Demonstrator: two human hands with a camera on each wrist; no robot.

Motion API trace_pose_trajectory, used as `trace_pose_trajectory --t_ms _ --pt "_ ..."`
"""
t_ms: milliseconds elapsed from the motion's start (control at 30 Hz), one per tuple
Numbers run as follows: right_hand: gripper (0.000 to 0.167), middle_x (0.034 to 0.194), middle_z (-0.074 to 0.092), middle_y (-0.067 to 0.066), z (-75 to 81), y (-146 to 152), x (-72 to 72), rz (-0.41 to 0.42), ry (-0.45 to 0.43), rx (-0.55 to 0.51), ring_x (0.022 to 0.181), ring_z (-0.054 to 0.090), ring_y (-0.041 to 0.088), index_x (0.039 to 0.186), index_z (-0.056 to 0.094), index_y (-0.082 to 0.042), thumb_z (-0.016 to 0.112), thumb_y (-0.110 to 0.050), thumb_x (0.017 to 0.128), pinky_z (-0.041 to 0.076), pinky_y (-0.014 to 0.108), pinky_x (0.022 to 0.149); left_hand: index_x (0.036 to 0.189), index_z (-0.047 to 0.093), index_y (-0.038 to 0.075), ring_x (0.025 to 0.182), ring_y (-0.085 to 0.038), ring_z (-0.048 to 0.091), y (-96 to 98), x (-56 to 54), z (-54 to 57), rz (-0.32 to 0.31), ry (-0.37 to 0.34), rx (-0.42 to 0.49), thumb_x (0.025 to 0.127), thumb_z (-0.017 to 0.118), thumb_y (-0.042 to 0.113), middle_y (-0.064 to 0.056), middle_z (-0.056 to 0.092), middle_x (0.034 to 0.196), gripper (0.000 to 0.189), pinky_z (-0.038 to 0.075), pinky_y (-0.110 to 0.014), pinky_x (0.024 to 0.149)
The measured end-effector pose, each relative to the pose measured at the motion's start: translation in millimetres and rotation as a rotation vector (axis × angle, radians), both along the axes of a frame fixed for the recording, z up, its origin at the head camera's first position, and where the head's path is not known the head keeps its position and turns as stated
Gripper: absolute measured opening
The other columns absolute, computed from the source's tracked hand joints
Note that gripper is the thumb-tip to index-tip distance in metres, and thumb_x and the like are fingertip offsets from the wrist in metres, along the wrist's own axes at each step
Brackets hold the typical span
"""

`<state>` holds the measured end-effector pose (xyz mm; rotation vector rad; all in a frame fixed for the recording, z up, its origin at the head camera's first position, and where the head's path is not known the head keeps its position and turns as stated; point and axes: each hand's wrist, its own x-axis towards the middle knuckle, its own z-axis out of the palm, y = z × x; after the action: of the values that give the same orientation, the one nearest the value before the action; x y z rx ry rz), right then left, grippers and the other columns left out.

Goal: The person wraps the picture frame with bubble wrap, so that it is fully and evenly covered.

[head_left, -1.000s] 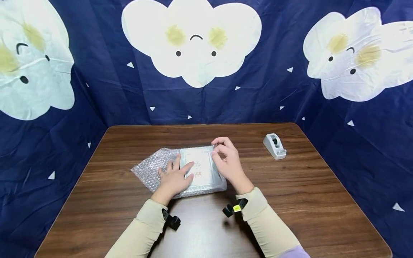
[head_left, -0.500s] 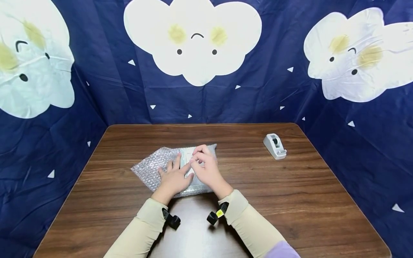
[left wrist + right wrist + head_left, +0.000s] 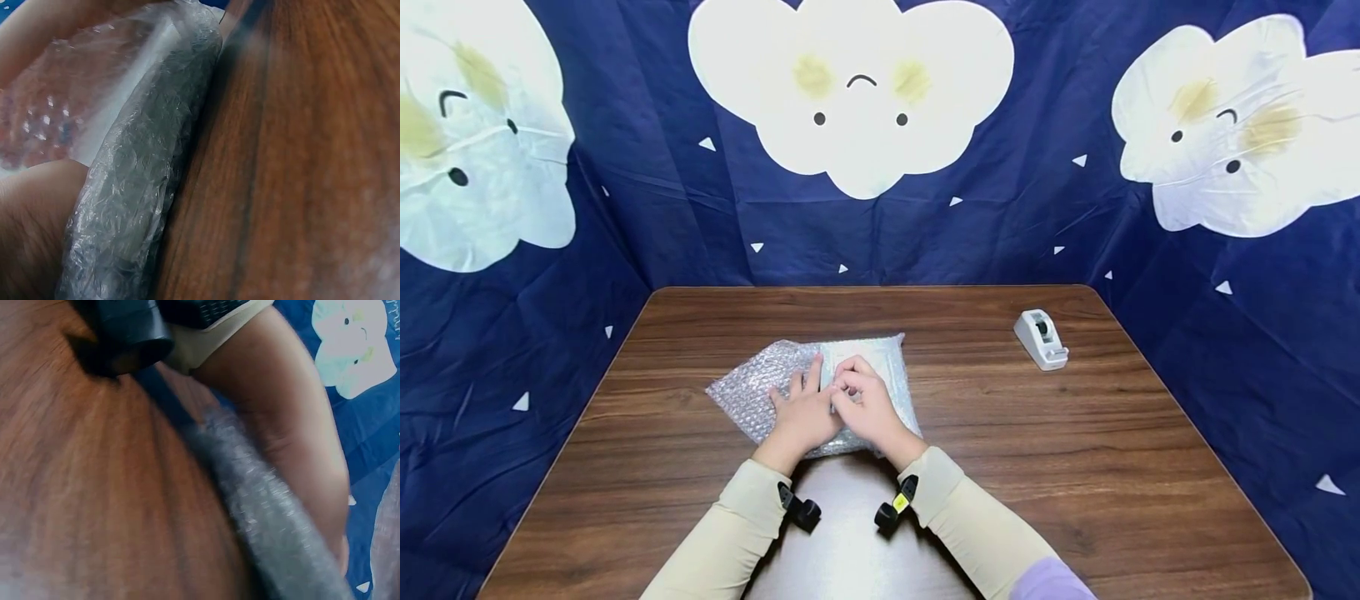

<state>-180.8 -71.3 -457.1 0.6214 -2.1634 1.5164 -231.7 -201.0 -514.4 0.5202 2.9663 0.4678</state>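
Bubble wrap point(image 3: 763, 383) lies round a flat, pale, rectangular framed piece point(image 3: 880, 354), with a pointed flap spread out to the left. My left hand point(image 3: 805, 417) presses flat on the wrap, its fingers spread. Over the middle of the piece, my right hand point(image 3: 867, 408) has thumb and forefinger brought together, pinching the bubble wrap close beside the left hand; the pinched edge itself is barely visible. The left wrist view shows the thick wrapped edge point(image 3: 137, 162) on the table beside my left hand point(image 3: 37, 219). In the right wrist view, the wrapped side point(image 3: 269, 512) runs under my right hand point(image 3: 287, 419), blurred.
A white tape dispenser point(image 3: 1041, 340) stands at the right rear of the brown wooden table point(image 3: 1000, 433). A dark blue cloth with white clouds point(image 3: 857, 92) encloses the back and sides.
My right hand has moved left from the right edge of the wrapped piece to beside my left hand, most of it in the first half second. The left hand has stayed put.
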Motion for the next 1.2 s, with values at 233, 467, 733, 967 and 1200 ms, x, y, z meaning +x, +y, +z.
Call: trace_pose_trajectory --t_ms 233,467,733,967,1200 --pt "0.016 0.092 0.057 0.027 -6.0 1.7 -3.2 -0.007 -0.147 -0.117 0.078 0.049 0.008 0.07 0.058 0.014 0.058 0.015 0.085 0.042 0.016 0.068 0.155 0.043 0.03 0.15 -0.051 0.011 -0.1 1.3 1.2 0.0 -0.004 0.007 0.098 0.045 0.051 -0.012 0.002 0.17 0.062 0.002 -0.083 0.106" --pt "0.017 0.092 0.054 0.021 -5.5 5.1 -5.9 -0.002 -0.288 -0.178 0.085 0.05 0.01 0.077 0.057 0.022 0.056 0.01 0.089 0.044 0.02 0.075 0.157 0.04 0.03 0.15 -0.051 0.01 -1.0 1.4 -0.1 -0.004 0.001 0.013 0.098 0.043 0.054 -0.01 0.0 0.171 0.063 0.001 -0.083 0.106" --pt "0.015 0.09 0.06 0.023 -6.5 9.7 -11.3 -0.016 -0.385 -0.225 0.085 0.053 0.009 0.085 0.06 0.021 0.055 0.008 0.09 0.044 0.025 0.083 0.15 0.048 0.029 0.146 -0.051 0.022 -7.5 -3.4 -4.8 -0.019 0.07 0.092 0.095 0.049 0.059 -0.009 0.013 0.17 0.063 0.007 -0.084 0.104" --pt "0.02 0.081 0.056 0.009 -4.5 6.6 -13.9 -0.036 -0.492 -0.241 0.079 0.051 0.011 0.08 0.055 0.02 0.051 0.004 0.09 0.044 0.027 0.077 0.145 0.055 0.024 0.138 -0.05 0.032 -23.6 -12.3 -10.5 -0.104 0.133 0.18 0.098 0.048 0.038 -0.011 0.026 0.165 0.05 0.014 -0.079 0.107" --pt "0.022 0.08 0.051 0.023 -6.1 4.7 -16.4 0.017 -0.558 -0.33 0.076 0.05 0.017 0.089 0.046 0.028 0.041 0.007 0.09 0.053 0.037 0.078 0.142 0.057 0.024 0.135 -0.048 0.038 -37.3 -23.2 -13.3 -0.179 0.161 0.258 0.105 0.033 0.022 -0.009 0.035 0.161 0.044 0.021 -0.07 0.109"
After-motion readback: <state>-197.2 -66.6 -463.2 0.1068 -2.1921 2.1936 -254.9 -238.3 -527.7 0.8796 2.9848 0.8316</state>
